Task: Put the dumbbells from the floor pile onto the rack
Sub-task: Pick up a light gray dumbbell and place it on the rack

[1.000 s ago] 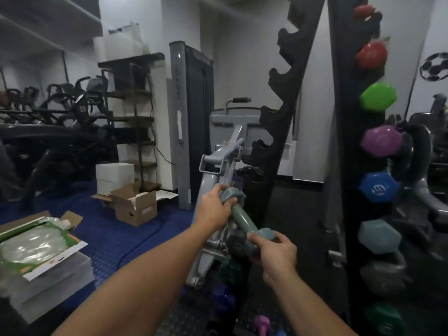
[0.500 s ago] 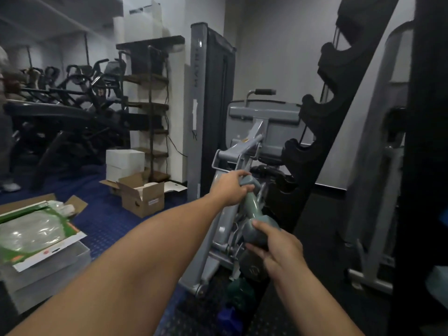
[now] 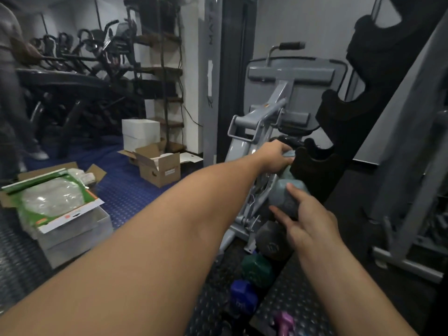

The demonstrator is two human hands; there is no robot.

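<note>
At the far left a blurred person [image 3: 9,76] stands beside a row of dark exercise bikes [image 3: 80,61]. Below them, on the blue studded floor mat [image 3: 126,190], lies an open flat box with green-and-white packaging and a clear plastic bag inside [image 3: 52,202], resting on a grey carton. Further back sit two stacked white boxes [image 3: 140,134] and an open brown cardboard box [image 3: 158,166] in front of a dark shelving unit [image 3: 164,76].

The left hand [image 3: 274,157] reaches far forward, its fingers curled over the far head of a grey-blue hexagonal dumbbell [image 3: 288,187], gripping it. Just behind it stands a grey metal exercise machine [image 3: 261,122], whose bracket and linkage crowd the space right beside the dumbbell. The dumbbell is held tilted at the lower part of the black notched dumbbell rack [image 3: 339,132] — its far end is at a cradle [image 3: 312,161], though whether it sits in the notch cannot be told.

The right hand [image 3: 308,217] cups the near head of the same dumbbell, thumb and fingers spread around it. Beneath it more dumbbells sit low by the rack: a dark grey one [image 3: 271,241], a dark green one [image 3: 257,270], a blue one [image 3: 242,297] and a pink one [image 3: 283,321].

To the right stands a pale grey steel frame [image 3: 409,166], just beside the rack.
</note>
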